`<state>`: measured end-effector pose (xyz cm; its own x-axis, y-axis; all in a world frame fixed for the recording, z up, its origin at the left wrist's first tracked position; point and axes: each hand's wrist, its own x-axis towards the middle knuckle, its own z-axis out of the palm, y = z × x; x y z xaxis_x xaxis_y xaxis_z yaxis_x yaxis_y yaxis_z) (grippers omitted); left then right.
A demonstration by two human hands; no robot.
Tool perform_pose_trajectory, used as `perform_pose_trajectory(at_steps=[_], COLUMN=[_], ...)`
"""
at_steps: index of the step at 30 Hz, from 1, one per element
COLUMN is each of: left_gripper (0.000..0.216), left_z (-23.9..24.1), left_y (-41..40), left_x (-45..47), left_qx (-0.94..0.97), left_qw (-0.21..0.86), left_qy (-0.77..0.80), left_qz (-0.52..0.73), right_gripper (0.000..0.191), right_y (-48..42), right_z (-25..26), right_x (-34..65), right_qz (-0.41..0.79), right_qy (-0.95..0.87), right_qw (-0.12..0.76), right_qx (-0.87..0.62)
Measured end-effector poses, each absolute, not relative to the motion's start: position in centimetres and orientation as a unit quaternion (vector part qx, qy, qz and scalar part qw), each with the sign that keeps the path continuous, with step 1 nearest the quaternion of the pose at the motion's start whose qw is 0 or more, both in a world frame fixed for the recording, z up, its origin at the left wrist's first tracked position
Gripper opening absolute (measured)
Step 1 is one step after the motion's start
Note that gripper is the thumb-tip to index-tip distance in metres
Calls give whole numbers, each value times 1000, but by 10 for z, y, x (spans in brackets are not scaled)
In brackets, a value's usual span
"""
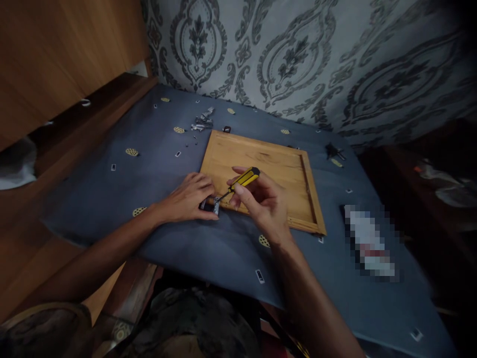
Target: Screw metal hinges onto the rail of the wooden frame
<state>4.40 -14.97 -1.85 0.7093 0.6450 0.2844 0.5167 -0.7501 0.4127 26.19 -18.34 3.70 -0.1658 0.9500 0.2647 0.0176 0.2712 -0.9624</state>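
Observation:
A framed wooden panel (261,166), like a small cabinet door, lies on the cloth-covered table. At its near left corner sits a small metal hinge (216,206). My left hand (194,196) is closed about the hinge, thumb below it and the other fingers curled over the panel's corner. Between the thumb and fingers of my right hand (263,199) is a yellow and black screwdriver (244,180), tilted with its tip down at the hinge. Whether the tip sits in a screw is too small to tell.
Several metal hinge parts (203,121) and tiny screws (191,144) lie beyond the panel's left side. Dark pieces (334,151) rest at the far right of the blue tablecloth (156,139). A blurred-out object (370,241) lies on the right. Patterned wallpaper (238,49) stands behind.

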Motion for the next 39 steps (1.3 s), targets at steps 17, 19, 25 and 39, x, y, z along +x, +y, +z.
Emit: perform_pose_trajectory(at_steps=[17,19,25,39], left_gripper=[47,47,48,47], left_z=[-18,-18,-19,-18], left_y=[-150,-150,-150,-150], left_x=[45,45,45,44], left_qx=[914,914,912,916], left_qw=[140,145,147,143], left_qy=[320,320,323,315], left_qz=[204,204,207,206], right_gripper=[37,38,42,34], right_y=[-183,-183,-184,-187], right_z=[35,35,35,38], right_x=[261,261,260,261], right_qz=[456,455,453,395], right_qy=[-620,-616,-591,-590], right_qw=[511,512,537,590], right_qx=[-383,-390,-397,-385])
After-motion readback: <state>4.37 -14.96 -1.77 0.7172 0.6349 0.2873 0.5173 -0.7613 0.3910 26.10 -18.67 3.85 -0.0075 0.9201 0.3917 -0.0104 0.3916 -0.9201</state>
